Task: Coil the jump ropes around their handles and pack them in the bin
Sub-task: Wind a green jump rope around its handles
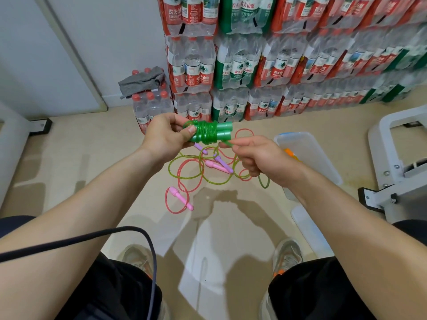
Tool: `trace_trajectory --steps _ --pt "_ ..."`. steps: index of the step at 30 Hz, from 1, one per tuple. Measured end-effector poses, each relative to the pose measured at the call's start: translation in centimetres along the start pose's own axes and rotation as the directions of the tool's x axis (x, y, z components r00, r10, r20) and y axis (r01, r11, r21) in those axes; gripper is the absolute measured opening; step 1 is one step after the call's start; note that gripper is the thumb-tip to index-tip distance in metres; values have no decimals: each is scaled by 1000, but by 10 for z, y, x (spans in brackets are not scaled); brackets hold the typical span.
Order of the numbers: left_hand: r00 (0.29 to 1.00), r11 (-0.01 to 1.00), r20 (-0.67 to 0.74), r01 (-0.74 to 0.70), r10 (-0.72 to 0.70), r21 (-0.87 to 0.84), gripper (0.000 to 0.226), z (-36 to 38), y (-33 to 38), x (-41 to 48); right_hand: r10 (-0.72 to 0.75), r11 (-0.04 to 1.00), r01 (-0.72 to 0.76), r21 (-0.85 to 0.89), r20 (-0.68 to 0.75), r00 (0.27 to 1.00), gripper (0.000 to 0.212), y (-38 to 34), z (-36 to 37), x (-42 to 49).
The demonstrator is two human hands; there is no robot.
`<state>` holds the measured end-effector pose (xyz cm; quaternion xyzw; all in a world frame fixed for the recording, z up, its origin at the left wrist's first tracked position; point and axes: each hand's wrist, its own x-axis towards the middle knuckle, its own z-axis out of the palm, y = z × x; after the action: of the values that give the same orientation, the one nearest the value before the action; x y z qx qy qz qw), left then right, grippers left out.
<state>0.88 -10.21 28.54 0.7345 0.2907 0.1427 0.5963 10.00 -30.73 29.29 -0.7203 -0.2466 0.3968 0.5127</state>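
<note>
"农夫山泉" on water bottle labels (173,15)

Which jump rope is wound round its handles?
The green plastic-handled jump rope gripped by the left hand; the right hand pinches its tail. The pink-handled rope and purple-handled rope lie loose on the floor.

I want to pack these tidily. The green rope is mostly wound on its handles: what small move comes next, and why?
Probably carry the right hand over the green handles for another wrap. The left hand grips the bundle, already thickly coiled, while the right pinches the green rope, with a short loop hanging loose below it.
</note>
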Motion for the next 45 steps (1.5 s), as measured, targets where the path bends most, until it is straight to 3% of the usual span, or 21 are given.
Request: trace_trajectory --steps 6,13,18,20,22,29,36,45 --pt "997 993 37 -66 62 102 10 -2 1 -1 85 983 -103 149 126 988 32 10 -7 2" --pt "988 957 60 -151 141 249 14 2 2 -4 136 984 -141 105 50 989 33 20 -5 10" --pt "985 955 84 -164 147 245 17 2 3 -5 227 940 -238 244 73 971 44 20 -9 15" --pt "985 953 83 -170 154 251 17 2 2 -5 210 936 -229 266 100 973 29 19 -9 13" --pt "984 950 75 -174 160 260 15 2 2 -4 189 944 -204 259 80 979 8 20 -9 12" --pt "975 919 115 -219 191 327 17 1 2 -4 154 974 -152 171 -2 988 31 24 -9 12" --pt "958 856 171 -282 229 434 24 1 3 -5 185 972 -200 127 120 975 19 25 -9 8" --pt "955 874 230 -267 185 406 19 2 -4 -6 152 985 -149 90 -29 988 19 35 -1 16"
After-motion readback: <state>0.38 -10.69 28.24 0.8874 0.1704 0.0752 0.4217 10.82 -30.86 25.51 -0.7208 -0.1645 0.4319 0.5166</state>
